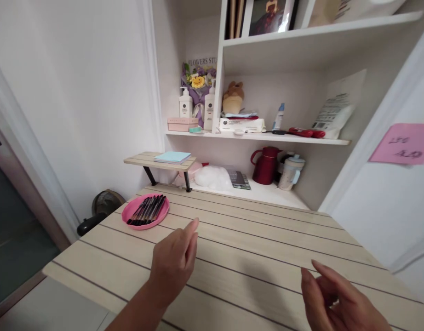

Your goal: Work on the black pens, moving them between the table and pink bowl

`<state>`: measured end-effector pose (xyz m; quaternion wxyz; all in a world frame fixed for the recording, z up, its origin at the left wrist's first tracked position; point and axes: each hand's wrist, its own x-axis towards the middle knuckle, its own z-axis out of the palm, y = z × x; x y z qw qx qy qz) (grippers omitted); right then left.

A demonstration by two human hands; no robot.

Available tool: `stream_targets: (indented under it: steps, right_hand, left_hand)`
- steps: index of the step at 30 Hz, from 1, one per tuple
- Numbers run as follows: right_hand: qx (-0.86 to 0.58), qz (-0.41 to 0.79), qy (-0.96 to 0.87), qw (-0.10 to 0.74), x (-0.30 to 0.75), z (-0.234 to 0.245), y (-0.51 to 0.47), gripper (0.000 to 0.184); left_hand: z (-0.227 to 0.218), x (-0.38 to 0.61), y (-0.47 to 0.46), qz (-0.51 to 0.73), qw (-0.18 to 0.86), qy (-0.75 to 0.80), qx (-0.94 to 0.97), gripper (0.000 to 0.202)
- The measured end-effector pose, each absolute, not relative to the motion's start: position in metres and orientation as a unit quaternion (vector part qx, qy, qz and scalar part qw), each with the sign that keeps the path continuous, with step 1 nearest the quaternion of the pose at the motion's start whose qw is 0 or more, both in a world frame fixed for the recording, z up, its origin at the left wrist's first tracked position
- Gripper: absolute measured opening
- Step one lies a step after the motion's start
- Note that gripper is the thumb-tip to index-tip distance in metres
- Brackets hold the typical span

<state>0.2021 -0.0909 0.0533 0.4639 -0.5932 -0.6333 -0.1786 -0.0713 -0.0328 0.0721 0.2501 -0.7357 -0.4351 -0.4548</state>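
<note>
My left hand (173, 257) hovers over the slatted wooden tabletop (232, 248), its thumb and index finger drawn together and the other fingers hidden behind. Nothing shows in it. At the lower right, my right hand (339, 299) is loosely curled, with a small gap between thumb and index finger and no object inside. Nearest to the left hand, up and to the left, lies a pink plate (125, 212) on the table. Several dark pens (148, 210) rest side by side on that plate.
A small raised stand (139, 158) at the back left carries light blue paper pads (172, 157). Behind the table are a red jug (266, 165), a pale tumbler (291, 174) and a white fluffy bundle (212, 177). White shelves (284, 138) rise above, holding bottles and packets.
</note>
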Motion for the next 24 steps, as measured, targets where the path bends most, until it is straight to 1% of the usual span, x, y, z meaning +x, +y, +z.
stream_targets:
  steps: [2, 4, 7, 9, 14, 19, 24]
  right_hand:
    - [-0.593, -0.224, -0.609, 0.476, 0.205, 0.056, -0.081, 0.034]
    - [-0.608, -0.278, -0.575, 0.473, 0.210, 0.054, -0.064, 0.046]
    - [-0.620, -0.309, -0.586, 0.420, 0.221, 0.046, -0.037, 0.067]
    - [-0.631, -0.325, -0.594, 0.378, 0.230, 0.043, -0.023, 0.072]
    - [-0.676, -0.345, -0.575, 0.306, 0.243, 0.051, -0.004, 0.073]
    - [-0.693, -0.355, -0.556, 0.290, 0.243, 0.057, 0.011, 0.071]
    - [-0.700, -0.341, -0.559, 0.286, 0.243, 0.045, 0.019, 0.069]
  left_hand:
    - [0.073, -0.066, -0.014, -0.451, 0.262, -0.450, -0.725, 0.038]
    - [0.068, -0.059, 0.008, -0.429, 0.261, -0.474, -0.723, 0.044]
    - [0.057, -0.049, 0.037, -0.369, 0.245, -0.518, -0.732, 0.053]
    - [0.052, -0.043, 0.048, -0.338, 0.243, -0.535, -0.735, 0.058]
    - [0.059, -0.030, 0.055, -0.345, 0.286, -0.522, -0.726, 0.066]
    - [0.065, -0.023, 0.064, -0.344, 0.285, -0.524, -0.725, 0.069]
    - [0.048, -0.024, 0.072, -0.313, 0.268, -0.532, -0.739, 0.070]
